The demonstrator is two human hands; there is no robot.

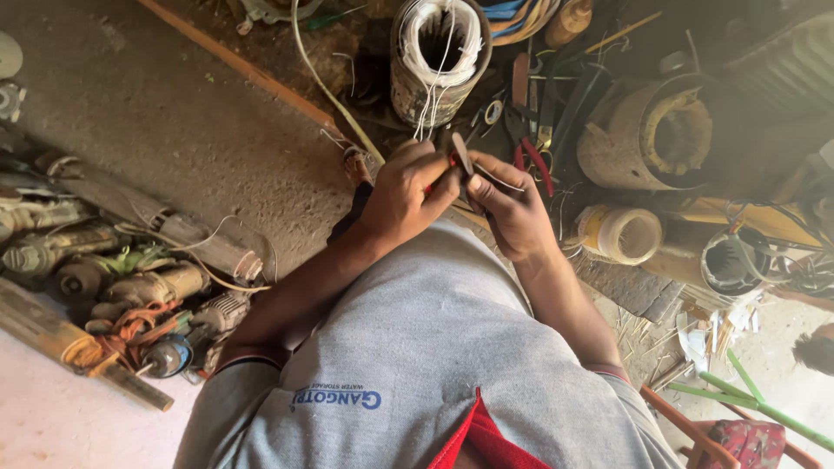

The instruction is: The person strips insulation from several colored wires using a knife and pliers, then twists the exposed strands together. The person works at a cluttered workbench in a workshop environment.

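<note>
While both hands (pixel 408 195) (pixel 512 208) pinch, thin wires (pixel 432 104) hang.

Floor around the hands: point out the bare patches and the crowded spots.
Free: the grey concrete floor left of the hands, between the orange strip and the pile of old motor parts. Crowded: right of the wound stator, pliers, cylindrical housing and tape roll sit close together. Left hand and right hand work together on wire.

A motor-repair workshop — a rough, dusty concrete floor (pixel 182 130) strewn with parts. A stator wound with white wire (pixel 439 56) stands by red-handled pliers (pixel 534 161), hollow motor casings (pixel 656 135) and worn old motors (pixel 130 287) — all grimy.
</note>
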